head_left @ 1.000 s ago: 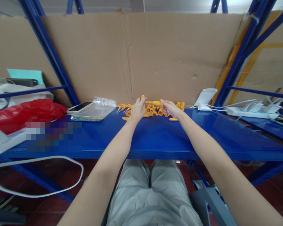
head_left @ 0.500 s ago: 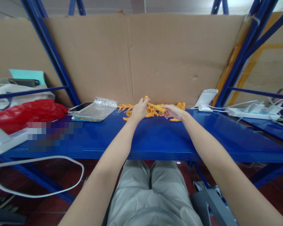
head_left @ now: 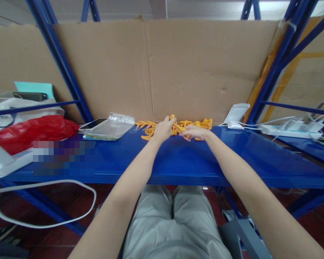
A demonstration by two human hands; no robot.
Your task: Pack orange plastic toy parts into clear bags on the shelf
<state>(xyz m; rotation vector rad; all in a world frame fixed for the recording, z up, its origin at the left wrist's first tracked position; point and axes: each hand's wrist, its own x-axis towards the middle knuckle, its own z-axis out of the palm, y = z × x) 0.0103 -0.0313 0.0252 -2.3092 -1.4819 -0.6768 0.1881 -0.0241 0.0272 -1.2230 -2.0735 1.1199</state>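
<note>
At the back of the blue shelf, my left hand [head_left: 163,130] is closed around an orange-yellow plastic piece [head_left: 172,117], whose tip sticks up past the fingers. My right hand [head_left: 196,133] pinches the other end of what looks like the same piece, palm turned partly up; its grip is partly hidden. Around both hands lie several more orange-yellow plastic parts: a branched, rib-like part [head_left: 145,124] to the left, a curved part [head_left: 145,137] in front of it, and chunkier parts [head_left: 207,123] to the right. Small dark coils show near the branched part.
A blue metal shelf [head_left: 189,163] carries everything, with a cardboard sheet [head_left: 194,68] standing behind. To the left are a phone [head_left: 95,124], a clear plastic bag [head_left: 115,129] and a red bag [head_left: 35,129]. A white adapter [head_left: 236,117] and power strip [head_left: 290,131] stand right.
My left hand has shifted a little right with the piece. My right hand has moved slightly left and lower, so the hands are closer together.
</note>
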